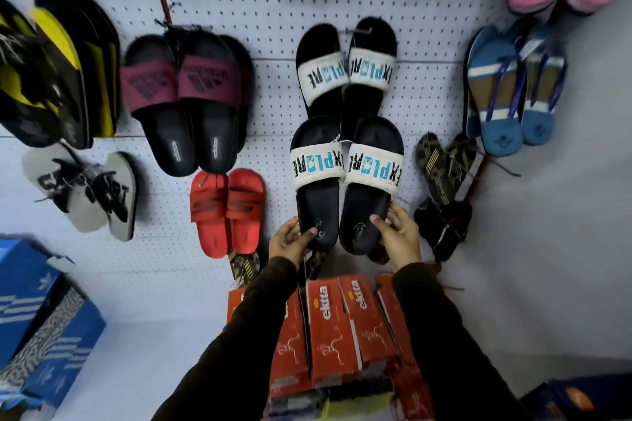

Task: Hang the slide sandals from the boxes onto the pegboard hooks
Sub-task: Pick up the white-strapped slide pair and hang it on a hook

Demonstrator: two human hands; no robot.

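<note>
A pair of black slide sandals with white EXPLORE straps (pixel 345 178) is held flat against the white pegboard (pixel 266 10), toes up. My left hand (pixel 290 241) grips the heel of the left sandal and my right hand (pixel 398 236) grips the heel of the right one. A matching EXPLORE pair (pixel 345 68) hangs directly above, its heels overlapped by the held pair. Several red ektra shoe boxes (pixel 335 328) stand on end below my forearms.
Other pairs hang around: maroon-strapped black slides (pixel 184 99), red slides (pixel 225 212), blue flip-flops (pixel 509 89), dark patterned sandals (pixel 444 174), grey flip-flops (pixel 92 195), yellow-black ones (pixel 51 72). Blue boxes (pixel 37 325) sit at lower left. A grey wall is at the right.
</note>
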